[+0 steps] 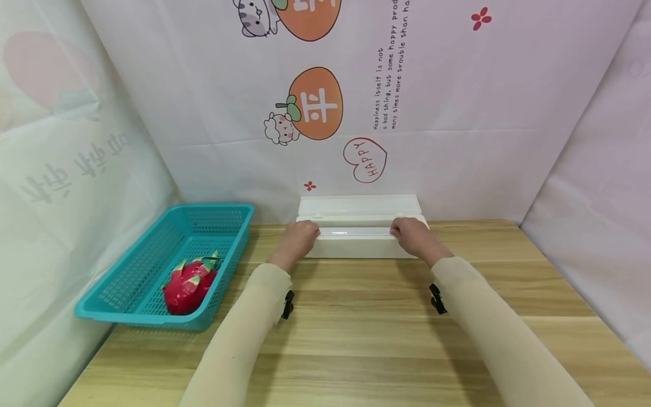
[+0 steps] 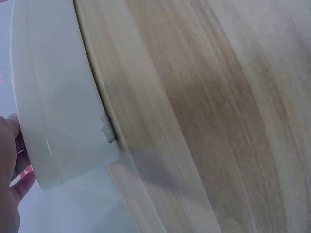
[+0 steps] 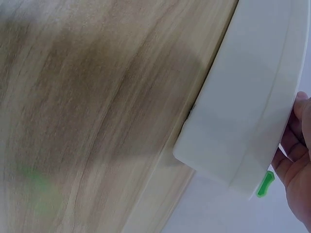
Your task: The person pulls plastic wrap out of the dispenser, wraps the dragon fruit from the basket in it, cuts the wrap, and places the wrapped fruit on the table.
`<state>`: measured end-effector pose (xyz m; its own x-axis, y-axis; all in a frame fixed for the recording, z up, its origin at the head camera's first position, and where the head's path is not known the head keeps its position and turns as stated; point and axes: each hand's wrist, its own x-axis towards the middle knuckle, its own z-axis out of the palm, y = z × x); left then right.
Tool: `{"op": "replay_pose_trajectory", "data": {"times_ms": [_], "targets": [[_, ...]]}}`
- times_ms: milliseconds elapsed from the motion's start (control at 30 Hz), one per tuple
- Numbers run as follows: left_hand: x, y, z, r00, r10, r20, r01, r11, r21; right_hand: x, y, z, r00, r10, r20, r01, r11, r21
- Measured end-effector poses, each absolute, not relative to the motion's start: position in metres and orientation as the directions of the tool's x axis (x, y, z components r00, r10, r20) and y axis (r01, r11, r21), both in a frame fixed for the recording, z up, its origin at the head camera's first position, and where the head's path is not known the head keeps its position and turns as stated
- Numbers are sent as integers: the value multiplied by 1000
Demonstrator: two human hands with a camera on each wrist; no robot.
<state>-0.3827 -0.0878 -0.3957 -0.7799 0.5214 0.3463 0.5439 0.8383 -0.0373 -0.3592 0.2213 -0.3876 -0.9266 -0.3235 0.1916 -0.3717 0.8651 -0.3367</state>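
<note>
A long white lidded box (image 1: 363,247), shaped like a cling film dispenser, stands at the back of the table with its lid (image 1: 358,204) raised. My left hand (image 1: 300,240) grips its upper front edge near the left end, fingers curled. Near the opposite end, my right hand (image 1: 414,237) holds the same edge. Between the hands runs a shiny pale strip (image 1: 354,231); what it is I cannot tell. In the right wrist view a small green piece (image 3: 266,184) sticks out by the box end. The fingertips are partly hidden in both wrist views.
To the left stands a turquoise plastic basket (image 1: 137,318) with a red dragon fruit (image 1: 185,288) in it. The wooden table (image 1: 356,339) extends toward me. A printed white cloth (image 1: 447,113) hangs behind the box, and more white cloth hangs at both sides.
</note>
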Motion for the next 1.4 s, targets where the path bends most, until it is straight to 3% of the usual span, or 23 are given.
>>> {"op": "replay_pose_trajectory", "data": {"times_ms": [300, 467, 700, 1067, 1400], "targets": [[-385, -88, -402, -727, 541, 424, 538, 831, -139, -362, 222, -392, -908, -336, 250, -402, 866, -297], [-385, -90, -403, -658, 574, 488, 579, 799, -160, -361, 224, -394, -876, -360, 321, -442, 866, -234], [-386, -94, -407, -541, 620, 568, 629, 747, -217, -358, 225, -392, -885, -350, 308, -430, 868, -248], [-380, -98, -406, -553, 621, 556, 701, 707, -92, -357, 229, -395, -848, -384, 366, -489, 834, -256], [-379, -98, -408, -516, 614, 597, 703, 702, -114, -354, 230, -397, -821, -417, 390, -530, 810, -251]]}}
